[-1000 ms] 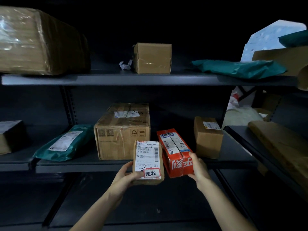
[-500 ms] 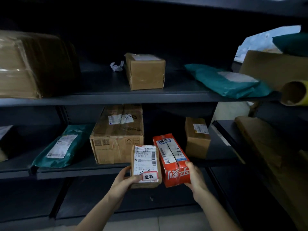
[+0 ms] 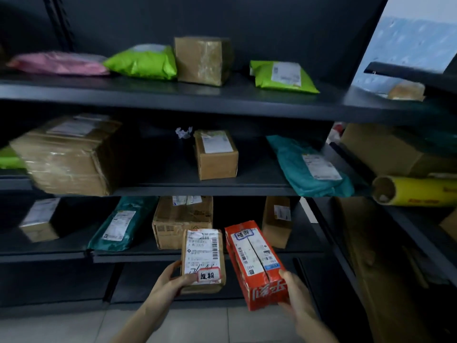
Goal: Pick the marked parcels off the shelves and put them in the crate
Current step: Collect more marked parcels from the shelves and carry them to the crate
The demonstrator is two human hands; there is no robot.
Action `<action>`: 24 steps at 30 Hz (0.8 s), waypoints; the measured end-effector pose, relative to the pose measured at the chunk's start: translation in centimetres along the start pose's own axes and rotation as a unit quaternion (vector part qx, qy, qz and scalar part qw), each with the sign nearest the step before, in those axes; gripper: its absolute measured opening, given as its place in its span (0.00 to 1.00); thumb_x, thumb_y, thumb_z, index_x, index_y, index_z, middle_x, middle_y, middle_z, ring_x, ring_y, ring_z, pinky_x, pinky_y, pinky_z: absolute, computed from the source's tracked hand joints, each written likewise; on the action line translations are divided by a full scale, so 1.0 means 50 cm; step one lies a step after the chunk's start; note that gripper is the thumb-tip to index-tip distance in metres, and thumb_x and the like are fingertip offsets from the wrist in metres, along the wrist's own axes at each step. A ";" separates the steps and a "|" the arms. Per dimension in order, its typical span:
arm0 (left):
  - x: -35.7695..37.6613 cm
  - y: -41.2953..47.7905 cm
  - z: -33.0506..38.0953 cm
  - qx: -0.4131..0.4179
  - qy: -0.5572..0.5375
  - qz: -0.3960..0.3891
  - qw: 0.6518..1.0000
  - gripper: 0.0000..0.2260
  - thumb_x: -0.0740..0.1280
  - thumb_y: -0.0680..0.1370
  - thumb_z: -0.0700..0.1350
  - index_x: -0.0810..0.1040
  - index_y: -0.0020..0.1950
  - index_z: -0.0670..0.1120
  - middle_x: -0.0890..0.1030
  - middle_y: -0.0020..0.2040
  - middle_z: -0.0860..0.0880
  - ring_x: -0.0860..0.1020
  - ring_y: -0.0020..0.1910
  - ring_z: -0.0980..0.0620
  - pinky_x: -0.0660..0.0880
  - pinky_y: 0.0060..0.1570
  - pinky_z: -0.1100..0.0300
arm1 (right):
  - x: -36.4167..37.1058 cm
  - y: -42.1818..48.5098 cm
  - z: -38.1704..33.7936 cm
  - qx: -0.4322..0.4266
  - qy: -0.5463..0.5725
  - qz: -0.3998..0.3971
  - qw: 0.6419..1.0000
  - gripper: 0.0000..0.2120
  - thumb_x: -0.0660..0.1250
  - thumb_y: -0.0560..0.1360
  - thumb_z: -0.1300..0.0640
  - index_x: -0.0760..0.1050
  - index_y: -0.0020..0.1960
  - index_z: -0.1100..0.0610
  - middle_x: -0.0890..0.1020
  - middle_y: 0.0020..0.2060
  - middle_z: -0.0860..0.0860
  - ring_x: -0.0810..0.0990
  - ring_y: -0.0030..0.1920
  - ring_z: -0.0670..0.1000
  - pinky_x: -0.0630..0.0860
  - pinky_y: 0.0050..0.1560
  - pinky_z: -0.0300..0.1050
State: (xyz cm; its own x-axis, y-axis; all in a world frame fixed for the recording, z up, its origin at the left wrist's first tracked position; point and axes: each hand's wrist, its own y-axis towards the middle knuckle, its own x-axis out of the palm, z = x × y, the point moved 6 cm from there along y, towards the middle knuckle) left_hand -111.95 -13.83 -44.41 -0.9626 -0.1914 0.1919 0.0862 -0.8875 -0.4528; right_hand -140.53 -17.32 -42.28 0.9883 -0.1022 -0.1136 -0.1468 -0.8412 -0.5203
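Note:
My left hand (image 3: pixel 170 280) grips a small brown parcel (image 3: pixel 202 261) by its near left corner; the parcel carries a white shipping label and a red-framed tag with handwriting. My right hand (image 3: pixel 295 295) holds a red box (image 3: pixel 254 263) with white labels and large white characters, gripping its near right end. Both parcels are held side by side in front of the lowest visible shelf (image 3: pixel 153 256), clear of it. No crate is in view.
Dark metal shelves hold more parcels: a brown box (image 3: pixel 183 219), a teal bag (image 3: pixel 121 226) and a tall carton (image 3: pixel 277 219) on the low shelf; a small box (image 3: pixel 215 154) and large carton (image 3: pixel 66 154) above; green bags (image 3: pixel 143 61) on top. A yellow roll (image 3: pixel 415 190) juts out right.
The view has tilted up and pulled back, revealing a higher shelf with green and pink bags and the tiled floor. Both hands still hold their parcels, now lower in view.

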 end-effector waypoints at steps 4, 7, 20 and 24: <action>-0.002 -0.121 0.099 0.024 0.001 0.034 0.999 0.53 0.82 0.42 0.56 0.71 0.65 0.42 0.85 0.51 0.45 0.82 0.52 0.45 0.76 0.51 0.53 | -0.002 -0.110 -0.080 -0.011 -0.034 -0.049 0.998 0.07 0.63 0.77 0.52 0.72 0.50 0.56 0.81 0.44 0.57 0.79 0.45 0.53 0.74 0.43 0.47; -0.014 -0.208 0.161 0.030 -0.004 0.052 0.998 0.46 0.78 0.49 0.52 0.70 0.66 0.42 0.84 0.52 0.44 0.82 0.49 0.46 0.75 0.41 0.58 | 0.022 -0.180 -0.140 -0.023 -0.058 -0.097 0.993 0.09 0.63 0.76 0.51 0.73 0.52 0.56 0.81 0.45 0.55 0.78 0.47 0.51 0.73 0.51 0.49; -0.240 -0.523 0.289 0.108 -0.074 0.208 0.969 0.48 0.79 0.50 0.53 0.68 0.68 0.43 0.83 0.55 0.43 0.81 0.54 0.43 0.77 0.56 0.48 | 0.291 -0.406 -0.270 -0.095 -0.102 -0.276 0.951 0.12 0.64 0.75 0.48 0.72 0.56 0.51 0.80 0.50 0.54 0.78 0.52 0.51 0.73 0.47 0.46; -0.344 -0.622 0.293 0.128 -0.106 0.259 0.951 0.50 0.80 0.48 0.54 0.67 0.67 0.44 0.82 0.56 0.43 0.81 0.54 0.43 0.76 0.58 0.48 | 0.414 -0.473 -0.273 -0.111 -0.116 -0.313 0.936 0.09 0.65 0.76 0.51 0.74 0.53 0.54 0.81 0.47 0.55 0.78 0.50 0.53 0.73 0.59 0.55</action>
State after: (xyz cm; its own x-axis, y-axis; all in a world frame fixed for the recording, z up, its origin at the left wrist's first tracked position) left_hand -94.29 10.93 -20.86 -0.7024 -0.6877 0.1834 0.6214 -0.7182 -0.3133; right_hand -116.03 -6.78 -20.75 0.8376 0.5448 -0.0393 0.4966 -0.7895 -0.3606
